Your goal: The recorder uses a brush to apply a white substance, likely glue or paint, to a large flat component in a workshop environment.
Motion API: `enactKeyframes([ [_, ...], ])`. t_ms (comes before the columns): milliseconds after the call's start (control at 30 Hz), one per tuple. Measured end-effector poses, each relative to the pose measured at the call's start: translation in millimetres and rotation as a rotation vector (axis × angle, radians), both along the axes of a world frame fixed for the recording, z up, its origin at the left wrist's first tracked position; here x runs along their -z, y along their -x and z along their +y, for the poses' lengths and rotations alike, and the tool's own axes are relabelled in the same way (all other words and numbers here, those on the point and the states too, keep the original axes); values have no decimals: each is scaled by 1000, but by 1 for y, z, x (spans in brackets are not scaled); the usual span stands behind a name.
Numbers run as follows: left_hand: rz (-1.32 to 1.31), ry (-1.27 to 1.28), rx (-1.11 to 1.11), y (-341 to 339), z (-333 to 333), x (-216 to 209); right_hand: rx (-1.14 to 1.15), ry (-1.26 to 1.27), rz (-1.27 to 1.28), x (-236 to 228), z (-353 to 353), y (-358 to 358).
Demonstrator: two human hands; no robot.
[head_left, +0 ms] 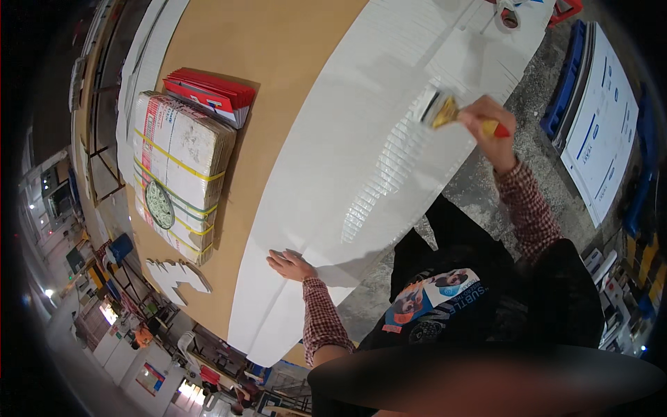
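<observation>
My right hand [490,126] is closed round the handle of a wide flat paintbrush [445,113], yellow with a red end. Its bristles meet the upper end of a slanting row of stepped white edges [384,172], which look glossy and wet. Under them spreads a long white sheet [306,187] with a curved left edge. My left hand [292,265] lies flat on the sheet's near part, fingers stretched out and holding nothing.
On the brown tabletop [278,48] at left lie a strapped stack of cartons [182,163], red-and-white folded pieces [212,94] and white cut-outs [177,278]. A cup [509,19] stands at the far end. White printed sheets [603,132] stand on the right, beside a blue crate [564,76].
</observation>
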State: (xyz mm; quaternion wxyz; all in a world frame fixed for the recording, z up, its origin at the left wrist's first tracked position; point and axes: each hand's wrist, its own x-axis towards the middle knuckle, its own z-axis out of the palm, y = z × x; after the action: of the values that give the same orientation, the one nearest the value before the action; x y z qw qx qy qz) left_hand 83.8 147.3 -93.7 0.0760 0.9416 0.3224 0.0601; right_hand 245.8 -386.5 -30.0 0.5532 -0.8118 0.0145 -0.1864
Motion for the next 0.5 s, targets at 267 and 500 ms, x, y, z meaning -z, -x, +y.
enactKeyframes([
  [267, 5, 3, -17, -1, 2, 2, -186, -53, 41, -8, -2, -8],
  [500, 2, -5, 8, 2, 0, 1, -279, -51, 113, -12, -11, -12],
])
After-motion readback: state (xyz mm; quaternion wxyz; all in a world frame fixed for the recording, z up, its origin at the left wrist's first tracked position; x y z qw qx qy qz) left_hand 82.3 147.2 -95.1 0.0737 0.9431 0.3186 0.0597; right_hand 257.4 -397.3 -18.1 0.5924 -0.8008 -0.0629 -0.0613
